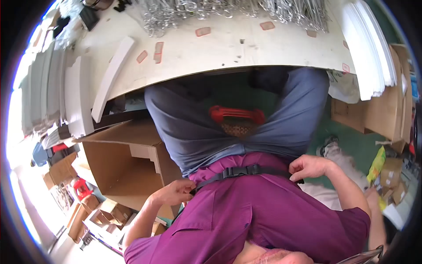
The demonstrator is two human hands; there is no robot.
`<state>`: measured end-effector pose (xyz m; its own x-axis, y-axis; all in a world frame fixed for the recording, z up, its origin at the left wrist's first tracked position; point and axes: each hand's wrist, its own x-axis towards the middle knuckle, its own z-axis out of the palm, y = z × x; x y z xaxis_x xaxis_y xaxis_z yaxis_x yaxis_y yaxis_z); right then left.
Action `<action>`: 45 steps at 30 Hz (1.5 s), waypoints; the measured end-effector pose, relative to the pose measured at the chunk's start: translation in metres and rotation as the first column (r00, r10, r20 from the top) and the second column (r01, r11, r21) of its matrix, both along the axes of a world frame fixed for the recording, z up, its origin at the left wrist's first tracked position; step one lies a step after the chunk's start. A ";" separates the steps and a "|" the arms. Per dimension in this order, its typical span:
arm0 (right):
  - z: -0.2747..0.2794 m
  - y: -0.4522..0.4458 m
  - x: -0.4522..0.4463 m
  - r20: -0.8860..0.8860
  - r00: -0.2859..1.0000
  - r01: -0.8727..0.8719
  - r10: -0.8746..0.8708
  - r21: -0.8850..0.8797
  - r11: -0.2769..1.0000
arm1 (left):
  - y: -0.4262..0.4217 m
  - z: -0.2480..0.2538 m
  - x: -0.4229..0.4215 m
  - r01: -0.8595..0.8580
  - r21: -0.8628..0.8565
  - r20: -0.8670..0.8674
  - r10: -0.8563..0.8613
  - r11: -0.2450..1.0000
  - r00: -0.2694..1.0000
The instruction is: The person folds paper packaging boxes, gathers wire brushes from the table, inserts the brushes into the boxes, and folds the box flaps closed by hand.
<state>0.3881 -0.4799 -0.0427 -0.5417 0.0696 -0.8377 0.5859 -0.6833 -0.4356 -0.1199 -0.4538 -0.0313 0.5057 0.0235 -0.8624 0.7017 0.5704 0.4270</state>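
Observation:
A black strap [214,179] with a plastic buckle [241,170] runs across the waist of the purple shirt [228,211]. My left hand [178,192] is closed at the strap's left side, fingers pinched on it beside the hip. On the other side, my right hand [309,167] is curled with thumb and fingers around the strap near its right end. The buckle sits fastened between the two hands.
Ahead stands a pale table [184,53] with many metal hook-like rods [211,9] at its far side. White strips [367,48] stack at the right and left. An open cardboard box [121,165] is at lower left; a red stool [237,113] shows between the legs. Another person's legs [340,158] are at right.

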 end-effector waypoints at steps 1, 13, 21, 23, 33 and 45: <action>-0.003 -0.007 0.002 -0.011 0.993 0.118 -0.119 -0.061 0.991 | -0.001 0.000 -0.004 -0.106 -0.096 -0.007 0.106 0.990 0.994; -0.024 -0.015 0.020 0.036 0.994 0.106 -0.102 -0.126 0.986 | 0.012 -0.006 -0.002 -0.172 -0.239 0.036 0.186 0.956 0.982; -0.031 -0.020 0.039 0.079 0.988 0.149 -0.135 -0.208 0.967 | -0.002 0.003 0.006 -0.231 -0.204 0.079 0.251 0.951 0.965; -0.032 -0.016 0.035 0.111 0.991 0.093 -0.073 -0.188 0.978 | -0.010 -0.001 0.004 -0.350 -0.211 0.062 0.370 0.913 0.927; -0.014 0.000 0.015 0.161 0.985 0.087 -0.060 -0.167 0.982 | -0.021 0.008 0.006 -0.318 -0.149 0.093 0.333 0.936 0.938; -0.001 -0.002 0.017 0.165 0.975 -0.135 0.149 -0.095 0.986 | -0.010 0.026 0.017 0.157 0.022 -0.050 -0.156 0.987 0.987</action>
<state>0.4054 -0.4819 -0.0433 -0.3892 -0.0711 -0.9184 0.7406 -0.6170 -0.2661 -0.1027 -0.4641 -0.0054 0.4630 -0.0304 -0.8858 0.8015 0.4412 0.4038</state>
